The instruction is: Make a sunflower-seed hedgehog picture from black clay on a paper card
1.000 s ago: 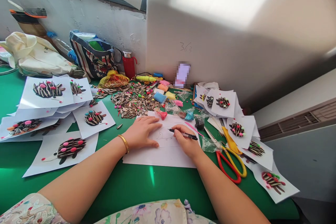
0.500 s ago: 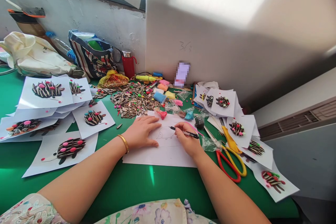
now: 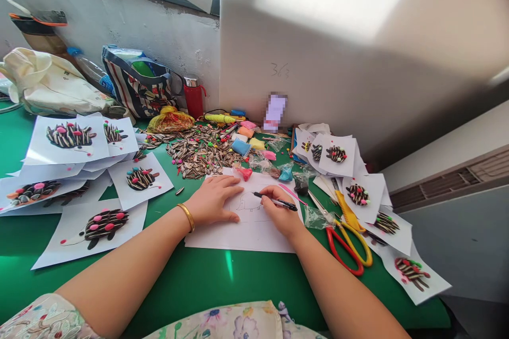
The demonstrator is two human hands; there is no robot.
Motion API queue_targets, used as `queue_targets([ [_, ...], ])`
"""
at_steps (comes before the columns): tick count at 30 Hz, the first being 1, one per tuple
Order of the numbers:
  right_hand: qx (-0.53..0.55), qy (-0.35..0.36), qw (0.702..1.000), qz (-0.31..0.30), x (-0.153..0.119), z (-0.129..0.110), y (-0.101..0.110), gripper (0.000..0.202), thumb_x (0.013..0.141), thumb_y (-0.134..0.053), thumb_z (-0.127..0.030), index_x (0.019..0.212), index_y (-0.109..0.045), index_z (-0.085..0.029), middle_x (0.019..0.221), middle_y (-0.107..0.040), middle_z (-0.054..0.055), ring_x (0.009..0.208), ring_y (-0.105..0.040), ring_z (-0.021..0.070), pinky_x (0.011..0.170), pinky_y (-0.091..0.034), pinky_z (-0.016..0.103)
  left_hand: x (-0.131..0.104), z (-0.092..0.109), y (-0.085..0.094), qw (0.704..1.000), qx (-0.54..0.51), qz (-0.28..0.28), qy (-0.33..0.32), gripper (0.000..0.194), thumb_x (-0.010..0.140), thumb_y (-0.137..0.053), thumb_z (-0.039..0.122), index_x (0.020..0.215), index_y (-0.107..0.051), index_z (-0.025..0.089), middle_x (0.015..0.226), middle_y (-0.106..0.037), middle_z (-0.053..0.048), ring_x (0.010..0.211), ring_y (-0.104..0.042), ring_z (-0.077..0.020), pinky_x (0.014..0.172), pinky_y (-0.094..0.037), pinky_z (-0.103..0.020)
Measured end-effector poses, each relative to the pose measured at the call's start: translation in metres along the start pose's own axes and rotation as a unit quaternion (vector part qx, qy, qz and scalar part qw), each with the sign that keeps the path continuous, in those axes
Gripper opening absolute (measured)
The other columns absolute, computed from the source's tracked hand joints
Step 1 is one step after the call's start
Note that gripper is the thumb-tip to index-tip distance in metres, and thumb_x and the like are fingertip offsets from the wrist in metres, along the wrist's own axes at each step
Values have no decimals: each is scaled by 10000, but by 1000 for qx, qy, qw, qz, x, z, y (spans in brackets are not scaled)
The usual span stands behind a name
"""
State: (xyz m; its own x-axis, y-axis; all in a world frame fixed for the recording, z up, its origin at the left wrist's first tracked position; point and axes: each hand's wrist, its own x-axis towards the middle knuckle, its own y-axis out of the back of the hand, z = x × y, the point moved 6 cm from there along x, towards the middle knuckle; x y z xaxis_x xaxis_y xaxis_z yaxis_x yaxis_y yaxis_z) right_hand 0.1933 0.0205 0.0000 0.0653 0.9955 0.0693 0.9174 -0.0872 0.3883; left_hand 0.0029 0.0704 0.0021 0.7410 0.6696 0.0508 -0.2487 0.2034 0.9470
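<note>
White paper [image 3: 238,235] lies on the green table in front of me. My left hand [image 3: 213,198] rests flat on its left part, fingers spread. A black pen [image 3: 284,203] is pinched in my right hand [image 3: 278,212], its tip at the top of a small outline drawing [image 3: 249,201] of a hedgehog-like animal. Just beyond the paper spreads a heap of striped sunflower seeds [image 3: 199,151]. Soft clay lumps in several colours, among them a blue one [image 3: 240,146], lie beside the seeds. Red-and-yellow-handled scissors [image 3: 345,246] are right of my right hand.
Sheets with seed-and-clay hedgehogs pile up at the left [image 3: 71,140] and right [image 3: 338,153]. A red flask [image 3: 193,98], a striped bag [image 3: 139,82] and a cream cloth bag [image 3: 51,82] stand along the wall. A yellow cutter [image 3: 347,211] lies by the scissors.
The pen tip and my right hand have shifted slightly left along the top of the drawing. My left hand stays in place on the paper.
</note>
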Motion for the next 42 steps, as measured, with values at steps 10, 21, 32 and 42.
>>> queue_targets([
  [10, -50, 20, 998, -18, -3, -11, -9, 148, 826, -523, -279, 873, -653, -224, 832, -675, 9, 759, -593, 185, 667, -449, 291, 0, 0, 0, 1000, -1, 4, -2, 799, 670, -726, 652, 1373, -516, 338, 1514, -421, -55, 1375, -361, -336, 1119, -238, -499],
  [21, -55, 38, 997, -31, -2, -11, -19, 153, 837, -525, -300, 891, -649, -229, 836, -678, 5, 727, -588, 175, 653, -442, 291, 1, 0, 0, 1000, -8, 4, 3, 801, 658, -732, 653, 1365, -527, 338, 1509, -424, -56, 1374, -359, -348, 1124, -232, -506],
  [32, -59, 28, 997, -31, -1, -12, -18, 139, 837, -513, -285, 844, -640, -229, 793, -662, -6, 706, -570, 169, 634, -426, 280, 1, 0, 0, 1000, -7, 2, 5, 789, 662, -734, 646, 1362, -530, 343, 1511, -422, -55, 1375, -357, -348, 1125, -232, -506],
  [42, -51, 31, 998, -20, 0, -9, -18, 160, 841, -519, -304, 903, -648, -233, 842, -672, -2, 742, -583, 175, 672, -444, 285, 1, 0, 0, 1000, -2, 4, 4, 792, 665, -722, 658, 1364, -526, 340, 1514, -420, -48, 1375, -360, -346, 1123, -235, -506],
])
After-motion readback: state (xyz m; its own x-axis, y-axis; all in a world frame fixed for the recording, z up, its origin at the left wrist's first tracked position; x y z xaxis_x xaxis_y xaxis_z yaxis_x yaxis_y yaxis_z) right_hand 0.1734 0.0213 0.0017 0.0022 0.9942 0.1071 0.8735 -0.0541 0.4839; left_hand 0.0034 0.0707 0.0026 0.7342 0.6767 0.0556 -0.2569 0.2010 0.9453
